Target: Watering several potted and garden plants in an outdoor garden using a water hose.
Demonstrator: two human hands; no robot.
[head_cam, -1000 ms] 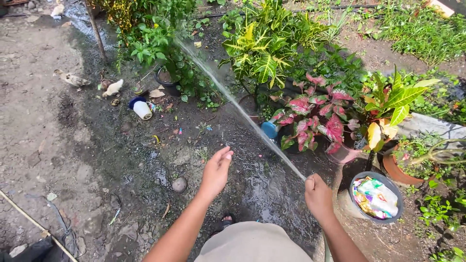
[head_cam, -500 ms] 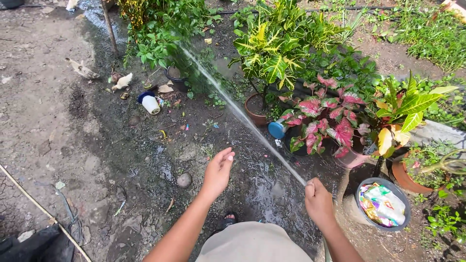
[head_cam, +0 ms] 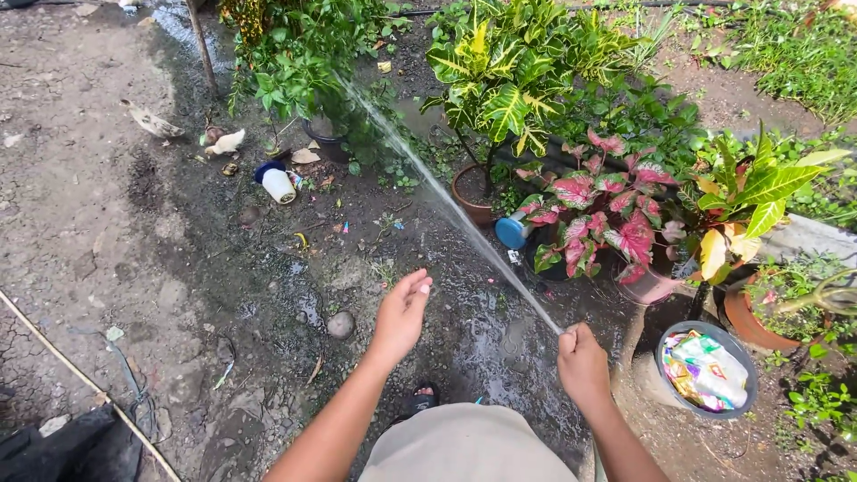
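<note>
The right hand [head_cam: 585, 366] was closed at the near end of a water jet [head_cam: 446, 201] that ran up and left to a potted shrub [head_cam: 308, 54]. The left hand [head_cam: 402, 312] hung left of the jet. Potted plants [head_cam: 594, 210] stood right of the jet; a bucket [head_cam: 665, 393] sat right of the right hand. A bottle [head_cam: 277, 183] lay left of the jet.

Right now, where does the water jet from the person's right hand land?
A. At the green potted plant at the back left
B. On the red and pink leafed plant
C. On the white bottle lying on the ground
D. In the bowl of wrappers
A: the water jet runs from the right hand up and left, past the red and pink plant, to the green potted plant.
</note>
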